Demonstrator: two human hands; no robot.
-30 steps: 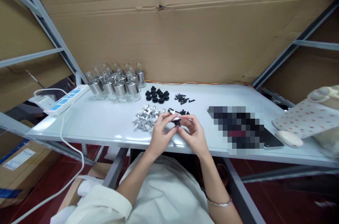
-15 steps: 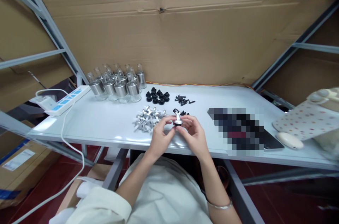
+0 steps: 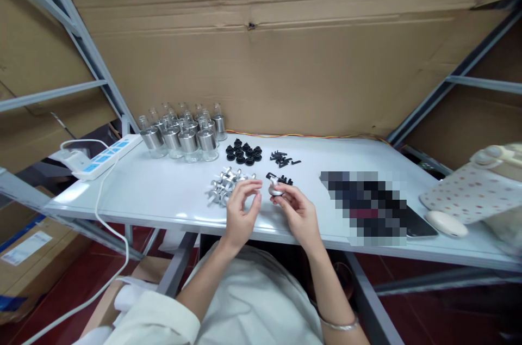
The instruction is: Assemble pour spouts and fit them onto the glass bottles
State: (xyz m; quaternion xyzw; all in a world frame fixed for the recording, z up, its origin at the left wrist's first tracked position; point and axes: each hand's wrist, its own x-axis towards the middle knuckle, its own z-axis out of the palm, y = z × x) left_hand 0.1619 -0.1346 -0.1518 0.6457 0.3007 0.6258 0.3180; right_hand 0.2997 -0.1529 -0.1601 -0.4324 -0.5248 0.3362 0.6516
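A silver bottle pour spout [image 3: 274,189] is pinched between the thumb and fingers of my right hand [image 3: 299,213], just above the table's front part. My left hand [image 3: 241,213] is beside it on the left, fingers curved and thumb apart, holding nothing. Behind my left hand lies a heap of similar silver spouts [image 3: 223,186]. Small black parts [image 3: 285,179] lie just beyond my right hand. Farther back sit a cluster of round black stoppers [image 3: 243,153] and a loose pile of short black pieces [image 3: 281,158].
Several glass bottles with metal sleeves [image 3: 188,141] stand at the back left. A power strip [image 3: 106,157] with a white cable lies at the left edge. On the right are a blurred-out dark item [image 3: 367,206], a white oval object [image 3: 446,223] and a dotted container [image 3: 460,187].
My left hand has let go of the pour spout and moved slightly left. The spout stays in my right hand and is tilted differently. The camera view has shifted a little.
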